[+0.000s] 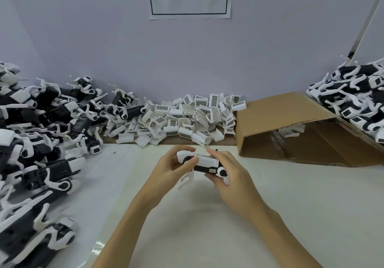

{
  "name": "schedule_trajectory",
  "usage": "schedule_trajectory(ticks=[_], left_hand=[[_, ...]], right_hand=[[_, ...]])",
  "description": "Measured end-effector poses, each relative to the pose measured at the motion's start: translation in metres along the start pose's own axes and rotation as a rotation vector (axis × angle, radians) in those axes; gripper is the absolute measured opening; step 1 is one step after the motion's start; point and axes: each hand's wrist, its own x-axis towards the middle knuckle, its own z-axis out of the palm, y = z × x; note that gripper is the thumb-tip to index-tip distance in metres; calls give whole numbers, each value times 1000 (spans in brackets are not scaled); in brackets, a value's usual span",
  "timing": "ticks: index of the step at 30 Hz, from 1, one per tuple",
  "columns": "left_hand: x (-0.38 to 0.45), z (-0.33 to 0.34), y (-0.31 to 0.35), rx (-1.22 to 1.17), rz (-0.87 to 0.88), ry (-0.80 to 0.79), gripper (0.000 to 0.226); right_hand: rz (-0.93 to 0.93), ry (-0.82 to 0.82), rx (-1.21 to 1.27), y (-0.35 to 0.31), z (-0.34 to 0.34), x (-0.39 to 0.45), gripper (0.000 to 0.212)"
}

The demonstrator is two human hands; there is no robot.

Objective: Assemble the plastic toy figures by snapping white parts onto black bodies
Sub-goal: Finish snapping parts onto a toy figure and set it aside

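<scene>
Both hands hold one toy figure just above the white table, near its middle. The figure has a black body with a white cover on top and white round joints at each end. My left hand grips its left end, thumb on the white joint. My right hand grips the right end, fingers curled over the white cover and under the body. A white leg hangs down from the figure between my hands.
A heap of black-and-white figures fills the left side. Several loose white covers lie piled at the back centre. A tipped cardboard box stands at the right, with more figures stacked behind it.
</scene>
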Motion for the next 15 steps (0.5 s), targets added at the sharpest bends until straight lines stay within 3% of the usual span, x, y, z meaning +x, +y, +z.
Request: schedule_trajectory(ticks=[3, 9, 15], left_hand=[[0, 9, 0, -13, 22, 117, 25], [-1, 28, -2, 87, 149, 242, 40], [-4, 12, 5, -38, 110, -61, 28]], right_hand=[[-6, 0, -125, -3, 4, -1, 64], [-90, 196, -258, -17, 12, 3, 46], [83, 128, 147, -9, 3, 3, 41]])
